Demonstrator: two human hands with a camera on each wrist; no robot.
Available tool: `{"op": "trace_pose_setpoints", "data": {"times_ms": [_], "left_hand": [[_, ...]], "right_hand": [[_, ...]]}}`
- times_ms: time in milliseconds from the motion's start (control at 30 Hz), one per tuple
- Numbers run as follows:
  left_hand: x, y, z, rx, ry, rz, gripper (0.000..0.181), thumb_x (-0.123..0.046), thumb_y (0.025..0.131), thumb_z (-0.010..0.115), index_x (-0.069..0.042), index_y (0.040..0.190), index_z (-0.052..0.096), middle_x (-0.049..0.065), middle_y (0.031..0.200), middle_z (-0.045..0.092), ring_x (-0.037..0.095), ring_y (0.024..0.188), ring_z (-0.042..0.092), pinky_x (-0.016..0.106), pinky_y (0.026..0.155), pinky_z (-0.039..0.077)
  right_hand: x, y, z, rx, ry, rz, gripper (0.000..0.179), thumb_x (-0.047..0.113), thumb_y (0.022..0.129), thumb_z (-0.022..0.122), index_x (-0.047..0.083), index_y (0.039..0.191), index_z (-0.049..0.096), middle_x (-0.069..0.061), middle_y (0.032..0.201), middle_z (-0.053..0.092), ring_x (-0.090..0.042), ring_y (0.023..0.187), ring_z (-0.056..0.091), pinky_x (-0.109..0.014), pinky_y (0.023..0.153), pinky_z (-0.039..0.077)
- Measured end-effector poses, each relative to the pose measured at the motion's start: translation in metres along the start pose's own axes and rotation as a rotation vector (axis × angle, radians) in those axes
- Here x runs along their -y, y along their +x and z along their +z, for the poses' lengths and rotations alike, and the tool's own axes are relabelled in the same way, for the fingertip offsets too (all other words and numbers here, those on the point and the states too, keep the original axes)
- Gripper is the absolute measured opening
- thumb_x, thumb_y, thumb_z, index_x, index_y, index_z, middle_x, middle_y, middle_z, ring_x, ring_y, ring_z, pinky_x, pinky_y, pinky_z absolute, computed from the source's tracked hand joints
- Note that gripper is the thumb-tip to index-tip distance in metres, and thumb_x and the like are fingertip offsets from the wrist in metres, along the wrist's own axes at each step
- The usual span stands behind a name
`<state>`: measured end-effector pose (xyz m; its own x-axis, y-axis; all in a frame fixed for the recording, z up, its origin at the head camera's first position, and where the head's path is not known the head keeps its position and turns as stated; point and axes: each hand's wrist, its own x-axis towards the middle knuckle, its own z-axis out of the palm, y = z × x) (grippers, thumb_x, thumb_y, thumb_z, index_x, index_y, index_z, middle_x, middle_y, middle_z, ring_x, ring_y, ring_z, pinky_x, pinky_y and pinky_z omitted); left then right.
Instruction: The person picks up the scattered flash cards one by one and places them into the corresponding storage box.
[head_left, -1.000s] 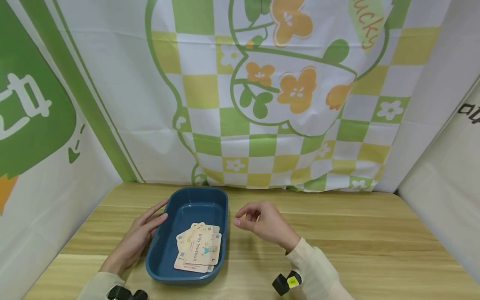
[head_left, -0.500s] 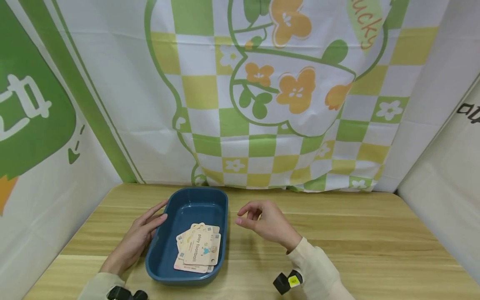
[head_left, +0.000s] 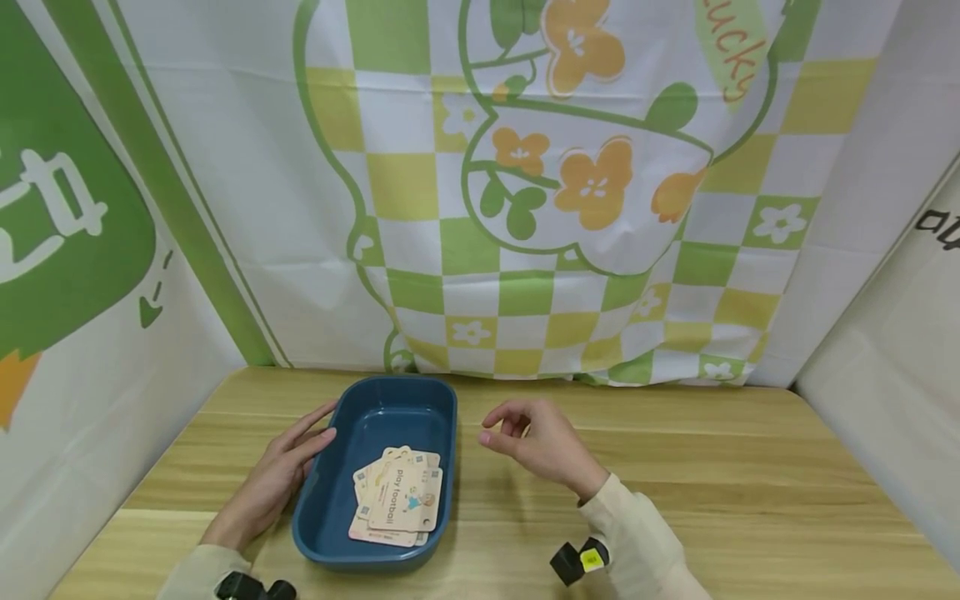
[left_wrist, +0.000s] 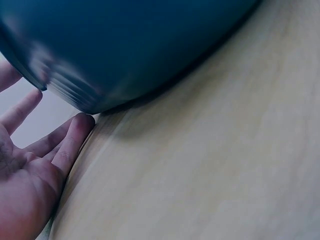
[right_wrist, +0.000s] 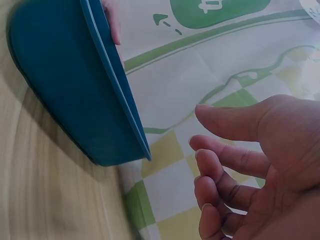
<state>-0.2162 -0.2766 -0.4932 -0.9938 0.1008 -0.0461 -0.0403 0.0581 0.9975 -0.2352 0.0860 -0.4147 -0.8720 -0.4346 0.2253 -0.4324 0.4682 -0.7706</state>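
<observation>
A dark blue plastic tray (head_left: 393, 412) stands on the table in the head view. In its near right part lies a loose, overlapping pile of cream picture cards (head_left: 401, 500); the top one reads "play football". Against the tray's left side rests my left hand (head_left: 270, 471), its thumb at the rim. The left wrist view shows straight fingers (left_wrist: 73, 135) touching the outer wall. To the right of the tray, apart from it, my right hand (head_left: 542, 442) hovers over the table. Its fingers (right_wrist: 209, 165) are loosely bent and hold nothing.
The wooden table (head_left: 712, 483) extends to both sides of the tray. A printed cloth (head_left: 525, 292) with checks and flowers hangs behind it. White cloth walls (head_left: 900, 350) flank the table. A black wrist device (head_left: 579, 562) sits on the right sleeve.
My right hand has drifted slightly to the right, away from the tray. The left hand, tray and cards have stayed in place.
</observation>
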Motion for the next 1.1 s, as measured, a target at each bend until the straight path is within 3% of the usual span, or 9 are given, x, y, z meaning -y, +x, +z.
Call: {"op": "trace_pose_setpoints", "data": {"times_ms": [400, 533, 633, 733, 833, 900, 1100], "left_hand": [[0.0, 0.004, 0.001, -0.006, -0.004, -0.021, 0.065, -0.037, 0.107, 0.052, -0.015, 0.162, 0.026, 0.028, 0.152, 0.039, 0.016, 0.115, 0.063, 0.027, 0.092, 0.052], [-0.003, 0.002, -0.001, 0.016, 0.042, -0.021, 0.068, -0.034, 0.108, 0.051, -0.012, 0.163, 0.02, 0.031, 0.155, 0.031, 0.025, 0.122, 0.059, 0.026, 0.092, 0.052], [-0.013, 0.0, -0.011, 0.031, 0.168, 0.014, 0.071, -0.033, 0.108, 0.051, -0.009, 0.164, 0.014, 0.033, 0.157, 0.027, 0.038, 0.129, 0.053, 0.03, 0.094, 0.052], [-0.028, -0.002, -0.022, 0.032, 0.379, 0.102, 0.071, -0.032, 0.108, 0.051, -0.006, 0.163, 0.014, 0.034, 0.156, 0.028, 0.048, 0.133, 0.046, 0.047, 0.099, 0.049], [-0.043, -0.002, -0.026, 0.0, 0.608, 0.21, 0.07, -0.032, 0.108, 0.052, -0.003, 0.162, 0.018, 0.034, 0.156, 0.028, 0.054, 0.136, 0.037, 0.066, 0.101, 0.04], [-0.053, 0.0, -0.026, -0.039, 0.773, 0.28, 0.069, -0.035, 0.107, 0.051, -0.001, 0.161, 0.021, 0.034, 0.157, 0.027, 0.056, 0.139, 0.031, 0.071, 0.102, 0.033], [-0.071, 0.014, -0.02, -0.183, 1.111, 0.489, 0.065, -0.036, 0.108, 0.048, -0.004, 0.16, 0.026, 0.03, 0.162, 0.02, 0.054, 0.145, 0.019, 0.073, 0.107, 0.023]], "right_hand": [[-0.012, -0.005, -0.015, -0.061, -0.048, 0.013, 0.016, 0.022, 0.092, 0.078, 0.008, 0.1, 0.076, 0.003, 0.074, 0.06, -0.015, 0.067, 0.056, -0.027, 0.058, 0.044], [-0.025, -0.014, -0.025, -0.082, -0.088, 0.015, 0.014, 0.022, 0.093, 0.077, 0.009, 0.1, 0.076, 0.004, 0.077, 0.062, -0.014, 0.071, 0.058, -0.028, 0.061, 0.047], [-0.043, -0.025, -0.039, -0.124, -0.194, -0.032, 0.02, 0.023, 0.096, 0.073, 0.007, 0.108, 0.074, 0.0, 0.089, 0.067, -0.018, 0.083, 0.063, -0.036, 0.072, 0.053], [-0.065, -0.039, -0.062, -0.212, -0.398, -0.084, 0.032, 0.026, 0.101, 0.067, 0.002, 0.122, 0.069, -0.013, 0.111, 0.068, -0.031, 0.103, 0.064, -0.049, 0.087, 0.053], [-0.088, -0.052, -0.09, -0.303, -0.614, -0.125, 0.045, 0.027, 0.104, 0.06, -0.005, 0.135, 0.058, -0.025, 0.13, 0.06, -0.043, 0.12, 0.056, -0.06, 0.095, 0.047], [-0.101, -0.06, -0.108, -0.325, -0.715, -0.127, 0.051, 0.029, 0.106, 0.056, -0.007, 0.142, 0.051, -0.029, 0.139, 0.052, -0.048, 0.128, 0.048, -0.063, 0.101, 0.041], [-0.128, -0.072, -0.152, -0.29, -0.821, -0.071, 0.065, 0.036, 0.109, 0.046, -0.008, 0.154, 0.031, -0.035, 0.155, 0.03, -0.054, 0.142, 0.027, -0.063, 0.117, 0.016]]}}
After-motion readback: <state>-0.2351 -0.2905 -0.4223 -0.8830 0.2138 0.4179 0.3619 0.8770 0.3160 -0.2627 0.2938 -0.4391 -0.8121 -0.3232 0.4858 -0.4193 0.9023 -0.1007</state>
